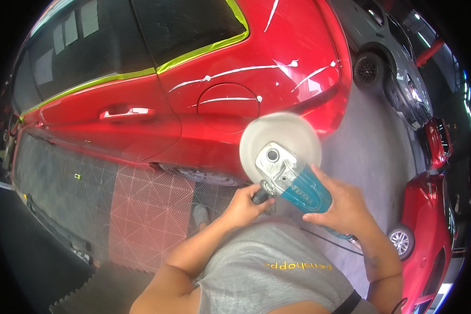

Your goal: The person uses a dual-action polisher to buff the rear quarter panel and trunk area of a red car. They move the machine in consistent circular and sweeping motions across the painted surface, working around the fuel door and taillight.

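A red car (180, 123) is filling most of the view ahead of me, its side and rear corner turning toward me. A grey car (386, 47) is standing off to the right, and below it another red car (424, 220) is showing along the rim. Reddish floor tiles (149, 220) are lying beside the near car, and my grey shirt (256, 269) is spreading across the bottom. Yellow-green tape (204, 52) is edging the windows.

I am holding a teal polisher (306, 188) in front of my body, near the rear side panel. Its round pale pad (303, 131) is overlapping the red bodywork from where I am looking; whether it is touching the paint, I cannot tell. My right hand (345, 204) is wrapping partway round the teal body, thumb and fingers spreading along it. My left hand (240, 206) is curling closed around the black side handle (260, 197).

The round fuel flap (225, 112) is sitting just beyond the pad, and the door handle (128, 112) is lying farther left. Thin white streaks (235, 71) are running over the panel and flap.
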Demonstrator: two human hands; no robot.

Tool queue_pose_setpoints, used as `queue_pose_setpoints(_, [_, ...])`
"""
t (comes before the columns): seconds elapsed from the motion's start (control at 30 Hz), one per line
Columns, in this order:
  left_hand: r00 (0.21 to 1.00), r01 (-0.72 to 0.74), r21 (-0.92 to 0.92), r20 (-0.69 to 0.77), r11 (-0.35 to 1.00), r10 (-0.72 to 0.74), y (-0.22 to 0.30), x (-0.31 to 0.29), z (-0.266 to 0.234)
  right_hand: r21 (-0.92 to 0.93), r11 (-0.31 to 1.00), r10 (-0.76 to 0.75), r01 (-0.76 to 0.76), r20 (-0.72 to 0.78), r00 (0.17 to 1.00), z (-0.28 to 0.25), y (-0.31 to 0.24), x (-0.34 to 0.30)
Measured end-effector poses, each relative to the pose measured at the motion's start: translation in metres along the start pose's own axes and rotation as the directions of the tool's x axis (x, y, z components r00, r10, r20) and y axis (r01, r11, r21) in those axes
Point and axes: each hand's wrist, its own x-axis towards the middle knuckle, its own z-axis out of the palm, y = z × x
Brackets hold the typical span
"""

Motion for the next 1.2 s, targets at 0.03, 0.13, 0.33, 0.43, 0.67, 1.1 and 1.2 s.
queue_pose_setpoints(0.03, [0.999,0.030,0.035,-0.010,0.999,-0.030,0.001,-0.006,0.000,0.020,1.000,-0.014,0.014,0.017,1.000,0.005,0.006,0.002])
queue_pose_setpoints(0.13, [0.993,0.096,0.160,-0.089,0.982,-0.082,0.002,-0.025,-0.007,0.149,0.988,-0.056,0.046,0.065,0.996,0.041,0.030,0.014])
queue_pose_setpoints(0.33, [0.957,0.247,0.457,-0.251,0.854,-0.143,0.009,-0.047,-0.043,0.479,0.874,-0.147,0.084,0.096,0.985,0.127,0.049,0.059])
queue_pose_setpoints(0.43, [0.921,0.331,0.481,-0.353,0.812,-0.166,-0.012,-0.066,-0.072,0.452,0.872,-0.245,0.186,0.076,0.967,0.158,0.025,0.086])
queue_pose_setpoints(0.67, [0.822,0.503,0.293,-0.454,0.813,-0.344,-0.013,-0.086,-0.146,0.722,0.664,-0.356,0.194,0.076,0.932,0.174,-0.016,0.132])
queue_pose_setpoints(1.1, [0.964,0.265,0.590,-0.182,0.763,-0.194,-0.011,-0.005,0.056,0.625,0.774,0.120,-0.099,0.008,0.993,0.251,0.213,-0.013])
queue_pose_setpoints(1.2, [0.986,0.161,0.604,-0.070,0.781,-0.150,-0.041,0.015,0.103,0.661,0.721,0.181,-0.206,0.107,0.978,0.278,0.267,-0.025])
